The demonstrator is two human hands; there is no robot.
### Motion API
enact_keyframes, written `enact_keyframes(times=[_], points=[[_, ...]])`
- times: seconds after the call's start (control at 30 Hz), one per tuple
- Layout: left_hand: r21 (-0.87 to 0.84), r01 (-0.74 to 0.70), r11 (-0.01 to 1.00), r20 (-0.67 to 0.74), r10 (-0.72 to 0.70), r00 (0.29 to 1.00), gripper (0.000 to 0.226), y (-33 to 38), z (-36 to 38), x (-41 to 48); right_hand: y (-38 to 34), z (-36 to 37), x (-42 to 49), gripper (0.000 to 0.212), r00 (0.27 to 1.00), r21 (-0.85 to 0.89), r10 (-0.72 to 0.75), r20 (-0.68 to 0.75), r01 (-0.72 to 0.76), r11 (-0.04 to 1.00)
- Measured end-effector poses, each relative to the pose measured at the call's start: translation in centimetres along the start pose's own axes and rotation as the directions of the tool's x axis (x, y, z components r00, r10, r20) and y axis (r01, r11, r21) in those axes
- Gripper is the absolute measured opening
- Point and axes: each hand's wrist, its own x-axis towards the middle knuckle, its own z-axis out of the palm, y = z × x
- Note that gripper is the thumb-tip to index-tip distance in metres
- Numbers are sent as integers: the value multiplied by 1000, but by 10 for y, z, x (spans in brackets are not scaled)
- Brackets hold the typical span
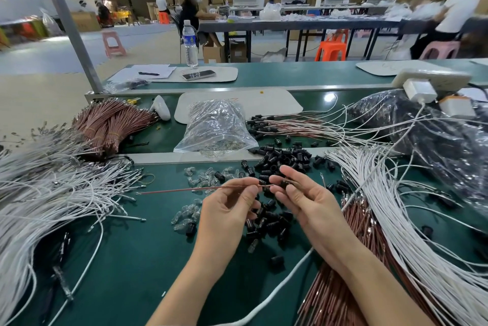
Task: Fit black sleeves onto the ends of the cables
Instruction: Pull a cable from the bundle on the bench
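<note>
Cable meets sleeve!
Left hand [227,209] pinches the brown cable [184,189] level, tip toward three o'clock, lined up for the black sleeve [284,183] gripped by the right hand [303,199].

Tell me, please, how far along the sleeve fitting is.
Done: a fan of sleeved cables lies behind the work spot. In hand: the left hand pinches a brown cable, the right hand holds a sleeve at its tip. Left: big white bundles, a tied brown bundle and a heap of loose sleeves, so most remains.
</note>
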Motion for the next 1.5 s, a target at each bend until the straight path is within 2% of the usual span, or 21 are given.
enact_keyframes(times=[0.17,0.43,0.63,0.8,0.9,1.2,1.37,1.5], points=[[-64,13,998,-31,-15,999,12,0,-3,4,-2,4,-2,39,999,11,6,44,-7,1000],[-36,20,999,3,-20,1000,19,-1,-3,3,-4,5,-5,46,997,-40,-15,82,18,999],[-45,27,999,19,-26,999,18,1,-3,3,-2,5,-4,40,999,-56,-18,51,21,998],[-84,25,996,-2,-26,1000,14,4,-4,3,-2,2,-3,26,998,-56,-53,-32,51,997],[-86,28,996,4,-27,1000,13,3,-3,3,-3,0,-4,27,995,-91,-80,-61,74,993],[-88,26,996,32,-23,999,13,4,-2,1,-8,5,-4,21,997,103,-10,-76,18,995],[-94,16,995,40,-12,999,16,5,-2,1,-9,5,-5,26,998,-11,-41,-37,41,999],[-93,7,996,42,-3,999,15,5,-2,0,-7,2,-7,29,995,-242,-96,6,95,966]])
